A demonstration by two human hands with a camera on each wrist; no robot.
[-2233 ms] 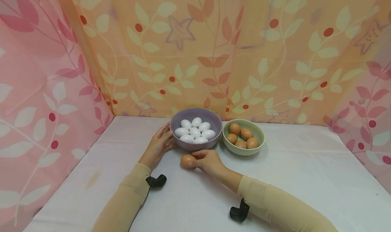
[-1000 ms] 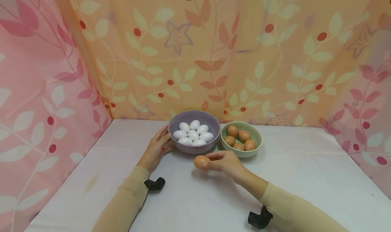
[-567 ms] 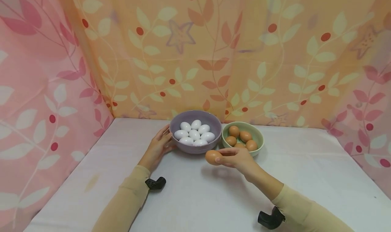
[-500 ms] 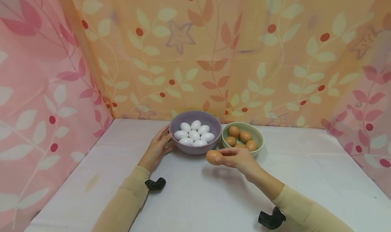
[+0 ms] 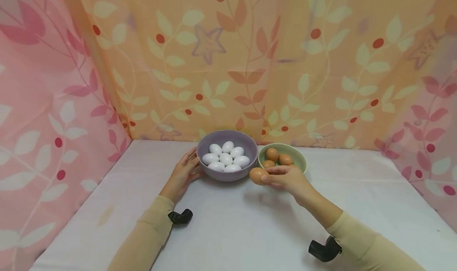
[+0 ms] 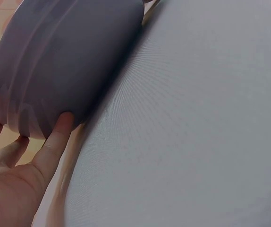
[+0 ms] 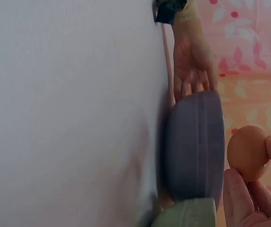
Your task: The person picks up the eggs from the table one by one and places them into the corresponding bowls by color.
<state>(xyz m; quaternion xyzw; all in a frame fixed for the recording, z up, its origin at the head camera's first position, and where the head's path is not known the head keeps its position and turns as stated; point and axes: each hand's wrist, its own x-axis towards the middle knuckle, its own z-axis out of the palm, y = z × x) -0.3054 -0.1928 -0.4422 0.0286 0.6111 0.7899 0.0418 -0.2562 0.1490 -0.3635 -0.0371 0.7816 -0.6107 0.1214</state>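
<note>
A brown egg (image 5: 258,176) is pinched between the thumb and fingers of my right hand (image 5: 290,182), raised above the table in front of the green bowl (image 5: 302,160). That bowl holds several brown eggs (image 5: 272,155); my hand hides part of them. My left hand (image 5: 180,176) rests its fingertips against the left side of the purple bowl (image 5: 225,176), which contains several white eggs (image 5: 225,158). In the left wrist view, the fingers (image 6: 55,142) are nearly straight and touch the outer wall.
The two bowls stand side by side, close together, near the back of a table with a white cloth (image 5: 221,231). Behind them hangs an orange patterned curtain (image 5: 242,64). Pink leaf-patterned cloth (image 5: 39,116) closes off both sides.
My right hand has lifted the brown egg off the table and carried it rightward, up to the front of the green bowl. My left hand stays at the purple bowl.
</note>
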